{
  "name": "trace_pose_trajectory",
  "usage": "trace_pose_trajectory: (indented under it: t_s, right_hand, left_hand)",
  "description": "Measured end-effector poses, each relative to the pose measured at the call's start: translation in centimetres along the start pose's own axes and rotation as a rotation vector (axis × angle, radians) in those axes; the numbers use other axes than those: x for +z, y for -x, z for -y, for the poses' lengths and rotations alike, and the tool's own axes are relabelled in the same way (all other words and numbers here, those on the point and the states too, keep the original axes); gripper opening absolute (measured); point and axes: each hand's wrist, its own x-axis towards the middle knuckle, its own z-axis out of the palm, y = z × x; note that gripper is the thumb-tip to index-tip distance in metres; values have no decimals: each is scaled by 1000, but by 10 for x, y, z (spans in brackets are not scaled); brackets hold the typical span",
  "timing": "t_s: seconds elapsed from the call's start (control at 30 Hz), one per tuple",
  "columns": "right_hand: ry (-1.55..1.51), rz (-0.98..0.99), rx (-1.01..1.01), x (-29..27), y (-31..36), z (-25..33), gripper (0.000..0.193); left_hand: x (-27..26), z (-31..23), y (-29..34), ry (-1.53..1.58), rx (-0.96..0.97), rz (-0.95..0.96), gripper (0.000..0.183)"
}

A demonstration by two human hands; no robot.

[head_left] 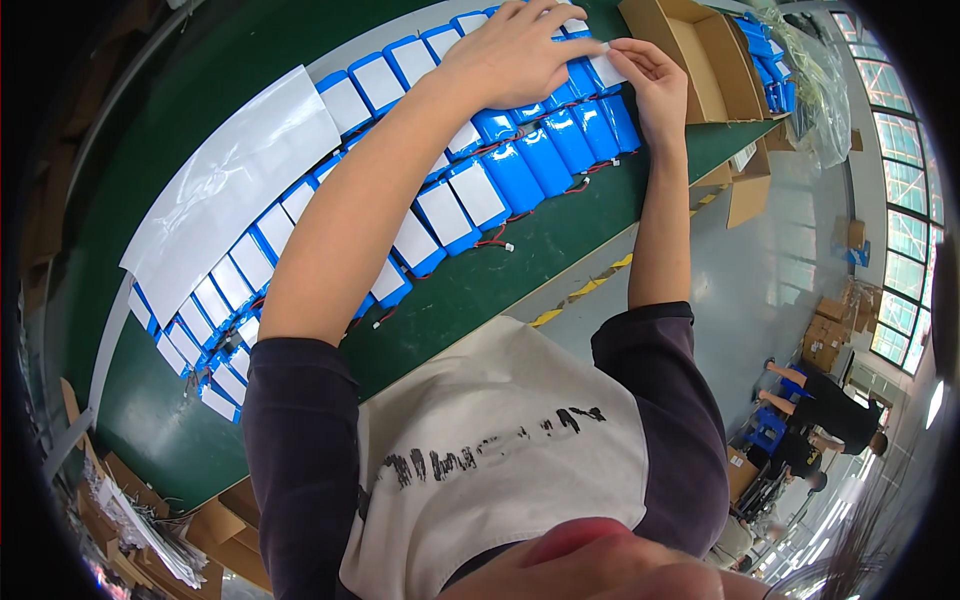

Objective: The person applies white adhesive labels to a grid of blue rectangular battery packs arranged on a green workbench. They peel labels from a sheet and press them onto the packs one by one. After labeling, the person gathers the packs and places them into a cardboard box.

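While the thumb and forefinger of the right hand (660,90) stand close together, pinching the upper edge of a white label (608,72), the left hand (515,60) lies palm down just beside it. Its thumb stretches wide of the other fingers, the tip near that same edge; whether the left fingertips grip anything, I cannot tell. The label is at the right end of the rows of blue packs (540,165), over one pack there; how far it is stuck down does not show.

Beneath the left forearm, the rows run on in a long curve. Many packs toward the left of the rows have white faces, while several at the right end of the near rows show bare, shiny blue. Red and black wires with small white connectors (509,246) stick out along the near side of the rows. A large glossy white sheet (240,165) covers part of the rows at their left. Under the rows is a green tabletop (560,240).

To the right of the rows is an open cardboard box (725,75), and beyond it more blue packs (770,65) beside clear plastic wrap (820,110). Farther right of the rows, people in dark shirts (840,410) are near stacked cartons (825,335).
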Motion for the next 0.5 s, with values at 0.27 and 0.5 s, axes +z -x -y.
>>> trace_pose_trajectory:
  t_s: [0.27,0.5]
  right_hand:
    - [267,-57,-218,21,14,11,17]
    - [796,55,-330,8,13,13,24]
  left_hand:
    - [0,-4,0,-35,49,-21,29]
    - [26,5,-2,-153,131,-134,27]
